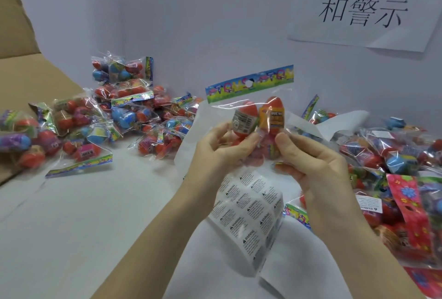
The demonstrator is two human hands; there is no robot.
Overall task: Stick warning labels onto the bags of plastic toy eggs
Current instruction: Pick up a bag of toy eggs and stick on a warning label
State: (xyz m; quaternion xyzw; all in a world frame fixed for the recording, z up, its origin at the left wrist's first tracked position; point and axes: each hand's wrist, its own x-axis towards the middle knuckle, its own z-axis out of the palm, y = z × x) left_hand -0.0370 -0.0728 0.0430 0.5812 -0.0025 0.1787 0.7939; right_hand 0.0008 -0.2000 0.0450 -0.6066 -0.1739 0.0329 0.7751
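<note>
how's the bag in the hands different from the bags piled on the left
The held bag is upright, off the table, gripped by the left hand and right hand; the left pile lies heaped against a cardboard box. The held bag shows only red eggs; the pile also has blue and purple ones. All are clear bags with colourful header strips.

bare table (83, 215) front-left; egg bag piles (134, 112) crowd left and right.
</note>
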